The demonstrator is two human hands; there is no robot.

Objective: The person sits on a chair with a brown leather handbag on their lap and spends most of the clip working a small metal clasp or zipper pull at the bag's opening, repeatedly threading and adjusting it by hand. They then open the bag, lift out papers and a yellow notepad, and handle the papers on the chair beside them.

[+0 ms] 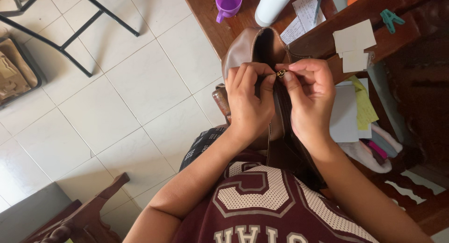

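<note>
A brown leather bag [245, 44] rests against the edge of a wooden table [206, 11] and hangs down over my lap. My left hand [249, 100] grips the bag's edge beside the opening, fingers curled over the leather. My right hand [309, 95] pinches a small brass zipper pull [281, 73] between thumb and forefinger, right next to the left hand's fingertips. The bag's dark opening shows above the hands. Its lower part is hidden behind my wrists and maroon shirt.
On the table stand a purple cup [228, 2] and a white bottle [272, 7], with paper notes [306, 11], blank cards [354, 39] and a green clip [390, 19]. Papers [348, 112] lie on a lower shelf. A black metal frame [70, 42] stands on the tiled floor; a wooden chair [89, 215] lower left.
</note>
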